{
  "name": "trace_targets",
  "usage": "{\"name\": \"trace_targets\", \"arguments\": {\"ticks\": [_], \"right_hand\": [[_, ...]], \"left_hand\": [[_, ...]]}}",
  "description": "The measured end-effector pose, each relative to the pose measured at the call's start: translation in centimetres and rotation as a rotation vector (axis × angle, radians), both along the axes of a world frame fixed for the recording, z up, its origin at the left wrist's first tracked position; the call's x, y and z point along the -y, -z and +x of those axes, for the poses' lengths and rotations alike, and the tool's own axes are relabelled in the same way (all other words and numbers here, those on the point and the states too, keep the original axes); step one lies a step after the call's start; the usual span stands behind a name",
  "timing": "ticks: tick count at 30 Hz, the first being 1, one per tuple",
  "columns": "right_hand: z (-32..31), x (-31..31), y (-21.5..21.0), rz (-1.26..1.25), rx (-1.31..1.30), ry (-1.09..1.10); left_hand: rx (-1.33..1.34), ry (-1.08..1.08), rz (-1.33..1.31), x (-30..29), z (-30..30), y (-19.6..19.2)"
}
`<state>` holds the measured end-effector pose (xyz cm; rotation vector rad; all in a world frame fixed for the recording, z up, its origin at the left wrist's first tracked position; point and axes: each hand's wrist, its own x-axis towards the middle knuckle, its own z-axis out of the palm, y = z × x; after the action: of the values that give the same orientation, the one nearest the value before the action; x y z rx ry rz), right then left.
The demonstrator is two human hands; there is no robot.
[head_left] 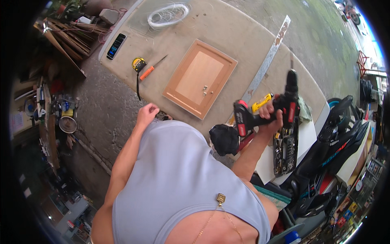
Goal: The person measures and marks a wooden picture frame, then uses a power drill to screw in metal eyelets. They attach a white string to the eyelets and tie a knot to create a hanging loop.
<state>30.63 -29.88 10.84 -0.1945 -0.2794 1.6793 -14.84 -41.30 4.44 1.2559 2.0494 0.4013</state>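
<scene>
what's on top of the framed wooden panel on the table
On the wooden panel lie a few small shiny pieces, too small to identify. The tabletop directly beneath the panel is covered, so that part can't be seen.

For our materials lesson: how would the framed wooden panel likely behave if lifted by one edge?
The framed wooden panel would probably stay stiff, being bordered all round. Small metal pieces on it, if loose, might slide.
</scene>
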Motion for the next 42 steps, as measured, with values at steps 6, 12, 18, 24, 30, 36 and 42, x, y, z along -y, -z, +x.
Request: {"name": "trace_targets", "arguments": {"ticks": [6,12,18,24,30,36,42], "right_hand": [[-5.0,2.3,2.1,-0.460,0.596,0.087],[-8.3,6.5,3.5,-0.710,0.624,0.102],[-10.5,10.3,5.0,-0.887,0.413,0.080],[-11.6,12.2,8.3,-1.046,0.425,0.259],[-13.6,15.6,10.2,-1.157,1.193,0.468],[-18.5,9.4,5.5,-0.739,2.002,0.639],[-20.5,1.5,10.8,-0.404,2.108,0.248]], "left_hand": [[0.046,0.467,0.199,-9.3,6.8,1.7],[-0.053,0.867,0.421,-13.3,12.4,4.6],[0.157,0.891,0.449,-14.3,13.1,8.1],[0.317,0.919,0.445,-15.2,12.7,8.4],[0.526,0.733,0.207,-15.7,8.6,7.5],[0.804,0.410,-0.134,-16.0,4.7,7.8],[0.988,0.264,-0.309,-16.7,2.5,5.7]]}}
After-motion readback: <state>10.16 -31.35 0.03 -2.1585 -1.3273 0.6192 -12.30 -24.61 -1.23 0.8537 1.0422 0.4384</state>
